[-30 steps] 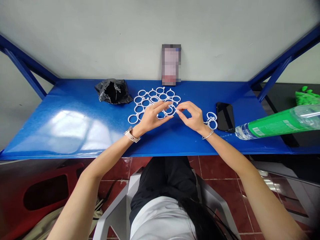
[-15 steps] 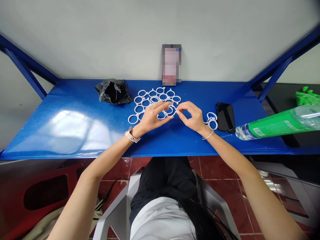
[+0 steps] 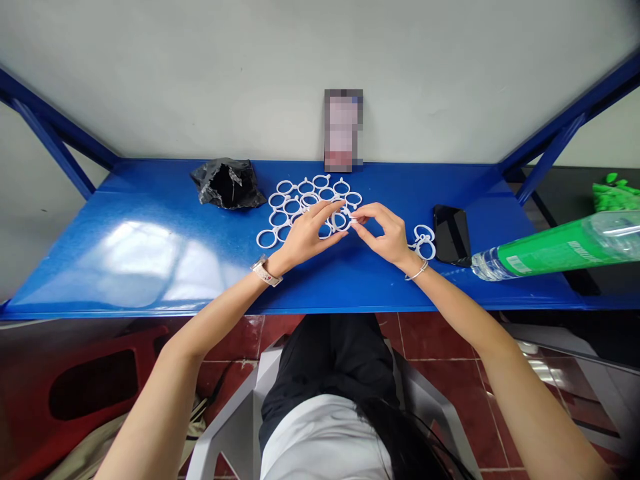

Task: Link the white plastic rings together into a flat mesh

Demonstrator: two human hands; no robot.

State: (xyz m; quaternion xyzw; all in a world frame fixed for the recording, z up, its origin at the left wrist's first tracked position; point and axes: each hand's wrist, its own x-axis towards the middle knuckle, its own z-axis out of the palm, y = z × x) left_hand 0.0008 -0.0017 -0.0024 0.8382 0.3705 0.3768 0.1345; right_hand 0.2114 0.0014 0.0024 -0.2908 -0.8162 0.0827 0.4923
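Observation:
A flat mesh of several linked white plastic rings lies on the blue table. My left hand rests on the mesh's near right part, its fingers pinching a ring there. My right hand meets it from the right, thumb and forefinger closed on a white ring at the mesh's edge. A few loose white rings lie just right of my right wrist.
A crumpled black plastic bag lies at the back left. A black phone rests flat on the right. A green-labelled water bottle lies on its side at the right edge. A blurred upright card leans on the wall.
Both hands have stayed over the same spot of the mesh; only the fingers shifted slightly around the ring between them.

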